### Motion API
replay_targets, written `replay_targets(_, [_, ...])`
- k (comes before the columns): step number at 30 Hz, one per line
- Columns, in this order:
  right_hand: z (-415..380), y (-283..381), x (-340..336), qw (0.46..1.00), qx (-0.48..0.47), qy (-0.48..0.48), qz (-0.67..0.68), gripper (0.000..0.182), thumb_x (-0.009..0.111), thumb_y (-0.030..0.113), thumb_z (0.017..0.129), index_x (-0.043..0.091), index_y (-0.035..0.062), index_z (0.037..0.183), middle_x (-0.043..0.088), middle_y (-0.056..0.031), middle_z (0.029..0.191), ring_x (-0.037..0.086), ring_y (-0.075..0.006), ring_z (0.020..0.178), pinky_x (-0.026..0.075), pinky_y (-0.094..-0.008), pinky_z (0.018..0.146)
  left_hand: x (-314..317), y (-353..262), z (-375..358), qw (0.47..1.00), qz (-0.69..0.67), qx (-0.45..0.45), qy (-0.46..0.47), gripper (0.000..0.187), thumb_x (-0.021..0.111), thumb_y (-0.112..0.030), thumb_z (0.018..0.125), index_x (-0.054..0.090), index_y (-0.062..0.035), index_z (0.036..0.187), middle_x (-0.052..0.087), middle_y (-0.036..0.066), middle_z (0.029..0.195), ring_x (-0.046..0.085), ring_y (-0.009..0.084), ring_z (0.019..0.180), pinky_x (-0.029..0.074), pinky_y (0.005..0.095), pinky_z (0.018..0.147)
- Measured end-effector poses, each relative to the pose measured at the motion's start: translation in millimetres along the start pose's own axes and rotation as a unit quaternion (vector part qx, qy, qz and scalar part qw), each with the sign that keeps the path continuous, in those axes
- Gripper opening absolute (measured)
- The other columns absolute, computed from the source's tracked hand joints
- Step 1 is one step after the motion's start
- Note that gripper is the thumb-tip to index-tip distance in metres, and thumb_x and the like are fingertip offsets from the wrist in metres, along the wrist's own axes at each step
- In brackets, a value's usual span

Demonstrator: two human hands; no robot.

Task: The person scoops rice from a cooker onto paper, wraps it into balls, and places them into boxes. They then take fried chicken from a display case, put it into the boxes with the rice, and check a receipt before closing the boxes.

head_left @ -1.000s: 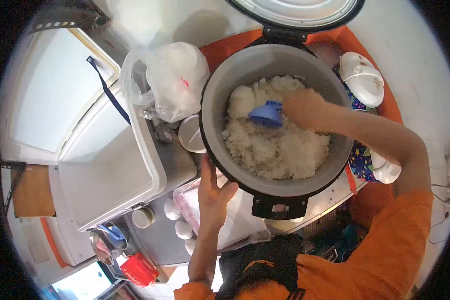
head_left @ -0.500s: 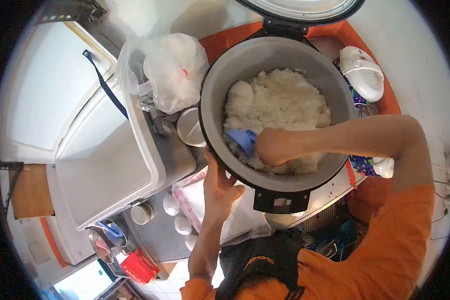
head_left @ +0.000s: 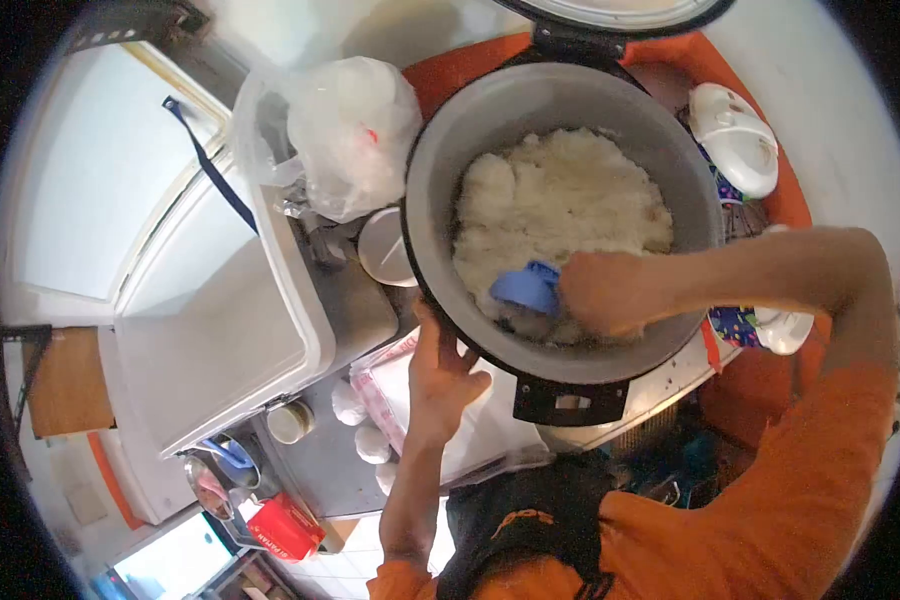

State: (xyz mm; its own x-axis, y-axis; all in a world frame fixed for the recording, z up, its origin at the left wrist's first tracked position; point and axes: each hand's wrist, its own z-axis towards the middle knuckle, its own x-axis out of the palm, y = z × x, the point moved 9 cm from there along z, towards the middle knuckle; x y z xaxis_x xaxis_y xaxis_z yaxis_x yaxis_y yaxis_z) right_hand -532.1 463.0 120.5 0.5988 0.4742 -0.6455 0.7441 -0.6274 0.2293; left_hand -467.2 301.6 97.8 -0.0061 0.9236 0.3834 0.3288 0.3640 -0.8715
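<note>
Since half a second ago, the blue scoop (head_left: 522,290) has moved away from the pot's left wall toward the middle, and the right hand (head_left: 610,290) has moved with it; the left hand (head_left: 442,375) stays at the rim.

In the head view, the only one, the scoop is inside the large pot (head_left: 440,170), low on the near side of the white rice (head_left: 570,200). The right fingers are closed around its handle, which the fist mostly hides. The left fingers reach the pot's dark outer edge at lower left, thumb spread well apart; whether they grip it, I cannot tell.

Working the rice well here probably calls for a firm wrist, a shallow stroke that follows the curved wall, and the left hand bracing the pot. Pressing straight down would likely pack the grains.

The scoop's long axis runs roughly across the picture: bowl toward the left, handle toward the right into the fist. Which way its open side faces is unclear.
</note>
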Motion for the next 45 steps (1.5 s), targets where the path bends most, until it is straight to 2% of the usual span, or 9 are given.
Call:
replay_targets(5, [-22.2, 21.1, -11.5, 0.990, 0.055, -0.017, 0.128, 0.018, 0.062, 0.007, 0.072, 0.070, -0.0095, 0.073, 0.066, -0.0288, 0.069, 0.072, -0.0380, 0.074, 0.058, -0.0449, 0.065, 3.6, -7.4, -4.5, 0.996, -0.025, 0.060, 0.061, 0.116, 0.067, 0.008, 0.071, -0.005, -0.0122, 0.160, 0.010, 0.010, 0.165, 0.022, 0.0305, 0.149, 0.034, 0.0517, 0.114])
replay_targets(9, [-16.1, 11.8, -12.6, 0.896, 0.155, 0.304, 0.284, 0.020, 0.060, 0.008, 0.073, 0.068, -0.0104, 0.071, 0.065, -0.0288, 0.067, 0.071, -0.0390, 0.072, 0.058, -0.0464, 0.066, 6.4, -6.9, -6.6, 0.991, 0.001, 0.104, 0.084, 0.119, 0.068, 0.008, 0.071, -0.009, -0.0114, 0.159, 0.006, 0.010, 0.166, 0.020, 0.0306, 0.150, 0.032, 0.0526, 0.115])
replay_targets(14, [-29.4, 40.6, -12.2, 0.992, -0.111, -0.059, 0.030, 0.023, 0.059, 0.011, 0.074, 0.067, -0.0101, 0.070, 0.064, -0.0293, 0.069, 0.070, -0.0412, 0.071, 0.056, -0.0494, 0.066, 7.0, -7.8, -8.5, 0.986, 0.016, 0.153, 0.066, 0.120, 0.080, -0.002, 0.074, -0.003, -0.0127, 0.160, 0.022, 0.012, 0.162, 0.032, 0.0324, 0.144, 0.038, 0.0507, 0.112])
replay_targets(26, [-26.9, 30.3, -6.1, 0.976, -0.016, -0.116, 0.183, 0.039, 0.046, 0.023, 0.099, 0.059, -0.0106, 0.086, 0.060, -0.0257, 0.066, 0.060, -0.0410, 0.055, 0.052, -0.0500, 0.060, 8.0, -1.6, -1.3, 0.984, 0.017, 0.154, 0.087, 0.124, 0.070, 0.012, 0.067, -0.004, -0.0207, 0.161, 0.022, 0.008, 0.162, 0.031, 0.0274, 0.145, 0.035, 0.0483, 0.114])
replay_targets(33, [-114.5, 11.3, 11.0, 0.762, 0.132, -0.130, 0.621, 0.041, 0.041, 0.040, 0.106, 0.058, 0.0034, 0.097, 0.063, -0.0126, 0.063, 0.063, -0.0199, 0.051, 0.047, -0.0345, 0.041, -40.4, 17.1, -43.0, 0.994, 0.065, 0.082, -0.015, 0.108, 0.074, -0.002, 0.073, 0.011, -0.0144, 0.161, 0.014, 0.008, 0.167, 0.019, 0.0296, 0.152, 0.025, 0.0509, 0.119])
replay_targets(37, [-145.4, 74.2, 47.5, 0.663, 0.048, -0.175, 0.727, 0.035, 0.048, 0.038, 0.105, 0.056, 0.0051, 0.099, 0.059, -0.0066, 0.060, 0.054, -0.0130, 0.042, 0.038, -0.0275, 0.035, -101.8, 83.2, -99.0, 0.854, 0.509, 0.080, -0.067, 0.103, 0.074, -0.013, 0.078, 0.010, -0.0055, 0.158, 0.017, 0.021, 0.163, 0.026, 0.0411, 0.147, 0.024, 0.0452, 0.121])
replay_targets(38, [-144.5, 95.1, 58.1, 0.631, 0.029, -0.178, 0.755, 0.033, 0.050, 0.037, 0.104, 0.056, 0.0049, 0.100, 0.058, -0.0060, 0.060, 0.053, -0.0123, 0.041, 0.037, -0.0271, 0.035, -126.6, 123.3, -112.8, 0.843, 0.532, 0.063, -0.053, 0.101, 0.074, -0.021, 0.081, 0.010, 0.0020, 0.156, 0.013, 0.023, 0.163, 0.006, 0.0396, 0.152, 0.015, 0.0504, 0.123])
replay_targets(42, [-87.8, 163.9, 109.3, 0.836, -0.069, -0.211, 0.501, 0.031, 0.051, 0.034, 0.104, 0.056, 0.0025, 0.103, 0.066, -0.0119, 0.074, 0.065, -0.0204, 0.058, 0.048, -0.0314, 0.045, -163.1, 181.8, -162.8, 0.658, 0.752, 0.009, -0.038, 0.119, 0.077, -0.050, 0.078, 0.009, 0.0141, 0.151, 0.015, 0.035, 0.158, 0.012, 0.0486, 0.149, 0.013, 0.0578, 0.121])
replay_targets(45, [28.2, 188.6, 161.9, 0.887, 0.031, -0.343, 0.309, 0.034, 0.051, 0.036, 0.102, 0.055, 0.0018, 0.106, 0.066, -0.0161, 0.083, 0.067, -0.0232, 0.075, 0.050, -0.0378, 0.058, -174.6, 185.8, -170.2, 0.689, 0.720, 0.054, -0.063, 0.129, 0.079, -0.058, 0.071, 0.009, 0.0170, 0.149, 0.015, 0.036, 0.157, 0.013, 0.0479, 0.148, 0.014, 0.0525, 0.122])
